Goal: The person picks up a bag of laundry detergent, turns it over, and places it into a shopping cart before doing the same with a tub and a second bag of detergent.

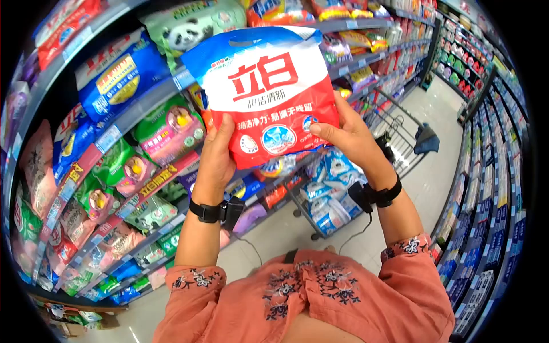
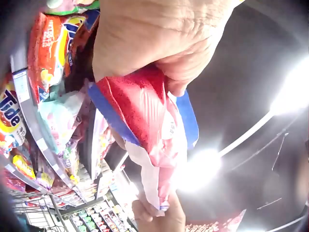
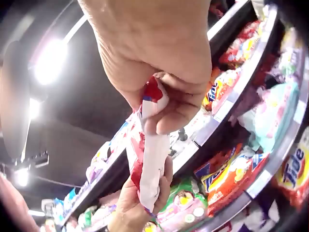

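Note:
A bag of laundry detergent, blue at the top, white in the middle and red below with big red characters, is held up with its front towards the head camera. My left hand grips its lower left edge, thumb pointing up along the front. On the right side, my right hand pinches the edge, its thumb lying over the red front and the fingers behind. From the left wrist, the bag shows edge-on between both hands. The right wrist view has the fingers curled around the bag's side.
Tilted shelves of bagged detergents run along the left, with a panda-print pack behind the bag. A wire shopping cart carrying blue-and-white packs stands ahead on the tiled floor. More shelves line the right side.

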A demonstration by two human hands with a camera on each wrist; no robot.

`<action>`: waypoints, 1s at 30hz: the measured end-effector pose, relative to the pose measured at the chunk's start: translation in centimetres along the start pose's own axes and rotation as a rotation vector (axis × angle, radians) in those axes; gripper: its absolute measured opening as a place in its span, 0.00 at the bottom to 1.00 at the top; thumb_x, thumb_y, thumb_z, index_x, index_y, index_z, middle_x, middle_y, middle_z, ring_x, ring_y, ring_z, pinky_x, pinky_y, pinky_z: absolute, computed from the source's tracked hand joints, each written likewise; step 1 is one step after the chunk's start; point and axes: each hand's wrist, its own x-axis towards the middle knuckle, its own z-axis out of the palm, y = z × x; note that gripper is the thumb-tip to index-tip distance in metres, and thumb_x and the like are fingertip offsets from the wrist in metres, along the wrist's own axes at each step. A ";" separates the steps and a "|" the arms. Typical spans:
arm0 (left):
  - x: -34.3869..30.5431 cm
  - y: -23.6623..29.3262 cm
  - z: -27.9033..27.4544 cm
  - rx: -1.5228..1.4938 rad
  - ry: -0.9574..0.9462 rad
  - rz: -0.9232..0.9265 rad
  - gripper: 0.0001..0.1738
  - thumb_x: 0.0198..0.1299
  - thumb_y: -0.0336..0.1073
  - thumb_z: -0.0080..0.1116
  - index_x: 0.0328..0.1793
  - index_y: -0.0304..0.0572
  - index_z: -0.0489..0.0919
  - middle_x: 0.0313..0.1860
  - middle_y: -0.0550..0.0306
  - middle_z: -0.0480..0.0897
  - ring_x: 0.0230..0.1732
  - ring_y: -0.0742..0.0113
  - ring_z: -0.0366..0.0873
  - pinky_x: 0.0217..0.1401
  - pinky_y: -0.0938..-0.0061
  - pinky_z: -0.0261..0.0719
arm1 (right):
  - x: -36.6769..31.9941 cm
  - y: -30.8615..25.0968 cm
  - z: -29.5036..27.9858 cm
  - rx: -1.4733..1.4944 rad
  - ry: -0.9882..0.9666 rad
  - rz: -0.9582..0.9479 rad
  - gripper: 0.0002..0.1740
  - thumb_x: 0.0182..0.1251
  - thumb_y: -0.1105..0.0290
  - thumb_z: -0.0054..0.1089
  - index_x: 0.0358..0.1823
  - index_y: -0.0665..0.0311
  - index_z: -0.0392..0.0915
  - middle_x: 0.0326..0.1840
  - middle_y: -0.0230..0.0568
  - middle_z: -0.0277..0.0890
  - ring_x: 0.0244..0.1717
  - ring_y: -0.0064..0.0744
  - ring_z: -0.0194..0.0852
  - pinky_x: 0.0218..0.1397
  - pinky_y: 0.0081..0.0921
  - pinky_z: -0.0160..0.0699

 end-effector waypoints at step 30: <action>13.4 32.6 10.0 0.901 0.060 0.405 0.24 0.73 0.47 0.57 0.60 0.31 0.76 0.47 0.48 0.87 0.38 0.68 0.88 0.39 0.77 0.89 | 20.4 -17.4 1.1 0.429 -0.262 -0.495 0.38 0.68 0.74 0.60 0.75 0.74 0.52 0.54 0.51 0.77 0.50 0.34 0.81 0.57 0.35 0.84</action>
